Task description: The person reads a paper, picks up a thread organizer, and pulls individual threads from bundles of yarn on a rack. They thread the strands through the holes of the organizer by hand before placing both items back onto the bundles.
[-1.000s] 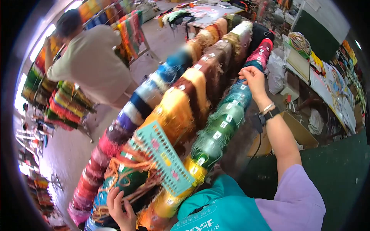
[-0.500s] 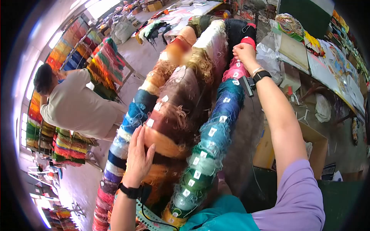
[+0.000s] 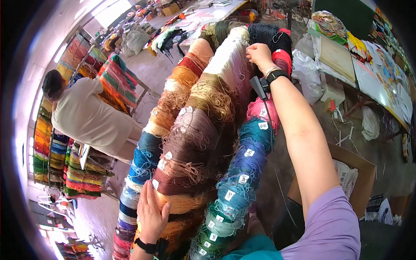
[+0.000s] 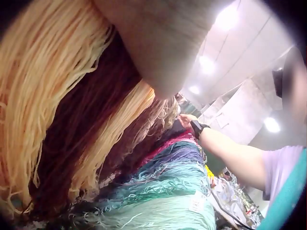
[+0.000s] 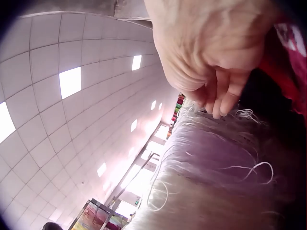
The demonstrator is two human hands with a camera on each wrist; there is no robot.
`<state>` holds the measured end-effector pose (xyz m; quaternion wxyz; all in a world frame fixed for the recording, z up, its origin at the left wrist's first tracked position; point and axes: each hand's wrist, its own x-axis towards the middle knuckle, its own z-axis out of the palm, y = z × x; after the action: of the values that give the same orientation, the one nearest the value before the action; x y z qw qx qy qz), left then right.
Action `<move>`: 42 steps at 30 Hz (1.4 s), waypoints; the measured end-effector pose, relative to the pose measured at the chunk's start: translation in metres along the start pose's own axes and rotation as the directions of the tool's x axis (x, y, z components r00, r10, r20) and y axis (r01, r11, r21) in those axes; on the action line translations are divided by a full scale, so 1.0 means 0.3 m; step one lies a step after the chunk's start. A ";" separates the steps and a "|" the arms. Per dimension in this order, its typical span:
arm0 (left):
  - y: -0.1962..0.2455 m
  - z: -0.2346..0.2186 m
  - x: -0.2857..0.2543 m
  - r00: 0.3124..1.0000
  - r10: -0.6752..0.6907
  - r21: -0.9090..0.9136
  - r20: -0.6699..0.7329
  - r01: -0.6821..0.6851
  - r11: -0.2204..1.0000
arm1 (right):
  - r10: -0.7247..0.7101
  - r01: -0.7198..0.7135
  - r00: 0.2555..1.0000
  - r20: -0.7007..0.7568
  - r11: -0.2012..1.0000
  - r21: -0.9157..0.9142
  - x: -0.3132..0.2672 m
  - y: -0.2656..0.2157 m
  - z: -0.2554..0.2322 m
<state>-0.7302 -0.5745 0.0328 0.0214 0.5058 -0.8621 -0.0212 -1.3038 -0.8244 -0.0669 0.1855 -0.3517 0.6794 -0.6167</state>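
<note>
My left hand (image 3: 152, 216) lies with straight fingers over the middle row of yarn skeins, its fingertips beside a white paper tag (image 3: 155, 184). A peach skein (image 3: 182, 203) and a dark maroon one (image 3: 173, 184) are next to it. In the left wrist view, peach strands (image 4: 53, 96) hang below the palm (image 4: 153, 43). At the rack's far end, my right hand (image 3: 260, 55) has loosely curled fingers, between the white skeins (image 3: 227, 56) and the red skein (image 3: 281, 58). In the right wrist view its fingertips (image 5: 223, 108) hang right at white and pale lilac threads (image 5: 211, 148); the thumb is hidden.
Tagged blue and green skeins (image 3: 249, 151) run along the right row. A person (image 3: 89, 112) stands at the left by other yarn racks (image 3: 117, 82). At the right are a cardboard box (image 3: 359, 177), a white sack (image 3: 307, 73) and a paper-covered table (image 3: 377, 91).
My view has moved forward along the rack, and the turquoise basket has left it. The left hand has come up onto the middle row; the right has moved from the teal skeins to the far end.
</note>
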 end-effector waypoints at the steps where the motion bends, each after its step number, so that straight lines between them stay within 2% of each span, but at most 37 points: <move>1: -0.009 0.003 -0.001 1.000 -0.016 0.008 0.017 0.016 1.000 | 0.015 -0.015 1.000 -0.021 1.000 -0.016 0.013 0.001 0.014; 3: 0.002 -0.009 0.006 0.999 -0.033 -0.010 0.032 0.033 0.999 | 0.018 -0.020 0.999 -0.040 0.998 -0.060 0.049 0.016 0.039; 6: -0.002 -0.007 0.009 0.998 -0.042 0.001 0.044 0.042 0.999 | 0.054 -0.055 0.996 -0.074 0.998 -0.012 0.093 0.054 0.070; 10: -0.008 0.000 0.011 0.999 -0.035 0.001 0.038 0.035 0.999 | 0.065 -0.070 0.997 -0.044 0.989 -0.129 0.111 0.079 0.082; 13: -0.009 -0.001 0.013 0.998 -0.051 -0.009 0.041 0.052 0.999 | 0.069 -0.071 0.997 -0.041 0.997 -0.043 0.109 0.089 0.087; 16: -0.007 -0.007 0.016 0.996 -0.057 -0.013 0.074 0.058 0.998 | 0.010 -0.011 1.000 -0.025 0.999 -0.033 0.117 0.079 0.104; 19: -0.013 -0.004 0.014 0.996 -0.049 -0.012 0.076 0.050 0.999 | 0.121 -0.121 0.993 -0.002 0.991 -0.053 0.104 0.048 0.093; 22: -0.009 -0.009 0.017 0.994 -0.060 -0.006 0.093 0.061 0.998 | 0.294 -0.251 0.946 -0.135 0.930 0.267 0.088 0.017 0.079; 23: -0.007 -0.010 0.018 0.993 -0.064 -0.005 0.096 0.065 0.998 | 0.323 -0.275 0.942 -0.085 0.894 0.354 0.083 0.009 0.069; 26: -0.008 -0.008 0.018 0.994 -0.065 0.003 0.084 0.065 0.998 | 0.318 -0.276 0.947 -0.046 0.879 0.389 0.087 0.007 0.057; 29: -0.016 0.005 0.015 0.998 -0.049 0.019 0.049 0.048 0.999 | 0.352 -0.284 0.933 -0.076 0.849 0.446 0.101 0.024 0.057; 31: -0.018 0.005 0.015 0.998 -0.042 0.026 0.046 0.041 0.999 | 0.222 -0.199 0.950 -0.220 0.973 0.120 0.092 0.017 0.051; 33: -0.016 0.005 0.017 0.998 -0.050 0.017 0.046 0.050 0.999 | 0.027 -0.111 0.930 -0.366 0.971 -0.211 0.089 0.007 0.062; 35: -0.014 0.002 0.018 0.996 -0.061 0.008 0.062 0.060 0.998 | 0.116 -0.134 0.985 -0.127 0.981 -0.144 0.087 0.001 0.057; 37: -0.013 -0.002 0.018 0.993 -0.072 -0.001 0.091 0.072 0.997 | 0.192 -0.180 0.972 0.134 0.979 -0.097 0.050 -0.046 0.046; 40: -0.014 0.001 0.017 0.997 -0.053 0.022 0.056 0.052 0.998 | -0.031 0.051 0.997 0.067 0.949 -0.311 0.061 -0.004 0.061; 42: -0.015 0.003 0.016 0.997 -0.049 0.012 0.052 0.049 0.999 | -0.059 0.063 0.998 0.020 0.950 -0.305 0.082 0.024 0.085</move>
<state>-0.7287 -0.5810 0.0318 -0.0042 0.5263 -0.8498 -0.0304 -1.3048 -0.8599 -0.0737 0.1136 -0.4003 0.7543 -0.5078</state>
